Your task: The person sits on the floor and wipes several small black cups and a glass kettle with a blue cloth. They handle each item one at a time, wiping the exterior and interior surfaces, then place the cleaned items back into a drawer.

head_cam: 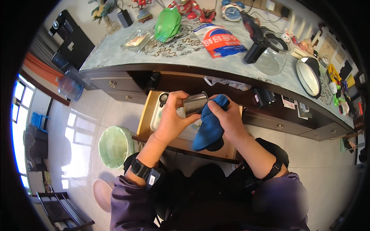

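My left hand [171,115] grips a shiny metal cup [195,104] by its base end, fingers above and thumb below. The cup lies on its side, its rim towards my right hand [228,115]. That hand holds a blue cloth [208,127] bunched against the rim, and the rest of the cloth hangs down. Both hands are above an open wooden drawer [144,115]. Inside the drawer sits a white tray [155,118] with a small round black-rimmed object [164,98] at its upper left. My hands hide part of the tray.
The countertop [115,57] holds a green bag [168,24], a red-and-blue packet [221,42], a glass pot [271,57] and an alarm clock [232,12]. A green bin [115,147] and a pink basin [101,195] stand on the floor at the left.
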The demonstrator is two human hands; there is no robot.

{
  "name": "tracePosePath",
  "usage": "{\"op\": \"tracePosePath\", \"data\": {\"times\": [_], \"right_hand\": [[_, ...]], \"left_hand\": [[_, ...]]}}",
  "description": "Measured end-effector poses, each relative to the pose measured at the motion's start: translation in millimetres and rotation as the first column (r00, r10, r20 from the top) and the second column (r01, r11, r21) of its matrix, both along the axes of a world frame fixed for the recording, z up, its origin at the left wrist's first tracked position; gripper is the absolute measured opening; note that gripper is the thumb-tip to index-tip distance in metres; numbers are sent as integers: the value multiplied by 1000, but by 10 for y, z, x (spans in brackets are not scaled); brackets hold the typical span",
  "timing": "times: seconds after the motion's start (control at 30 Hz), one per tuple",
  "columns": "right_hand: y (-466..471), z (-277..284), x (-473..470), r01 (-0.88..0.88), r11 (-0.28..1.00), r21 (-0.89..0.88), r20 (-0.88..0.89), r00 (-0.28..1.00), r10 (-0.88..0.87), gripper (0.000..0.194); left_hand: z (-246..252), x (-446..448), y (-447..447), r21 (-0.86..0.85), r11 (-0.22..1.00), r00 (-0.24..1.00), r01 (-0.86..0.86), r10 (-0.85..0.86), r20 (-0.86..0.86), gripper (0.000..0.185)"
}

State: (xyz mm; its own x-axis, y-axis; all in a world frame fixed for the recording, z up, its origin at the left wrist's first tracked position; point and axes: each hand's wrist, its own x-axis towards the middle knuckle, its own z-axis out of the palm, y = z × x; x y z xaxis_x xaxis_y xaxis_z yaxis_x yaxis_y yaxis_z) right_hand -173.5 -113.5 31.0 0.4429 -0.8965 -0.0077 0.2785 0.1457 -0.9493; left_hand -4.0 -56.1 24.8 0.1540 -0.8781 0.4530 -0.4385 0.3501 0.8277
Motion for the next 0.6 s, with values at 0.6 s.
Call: {"op": "tracePosePath", "data": {"times": [0.6], "right_hand": [[-184, 4, -657, 224, 957, 185, 6, 973, -229, 14]], "left_hand": [[161, 578, -1858, 65, 836, 838, -545, 539, 87, 49]]}}
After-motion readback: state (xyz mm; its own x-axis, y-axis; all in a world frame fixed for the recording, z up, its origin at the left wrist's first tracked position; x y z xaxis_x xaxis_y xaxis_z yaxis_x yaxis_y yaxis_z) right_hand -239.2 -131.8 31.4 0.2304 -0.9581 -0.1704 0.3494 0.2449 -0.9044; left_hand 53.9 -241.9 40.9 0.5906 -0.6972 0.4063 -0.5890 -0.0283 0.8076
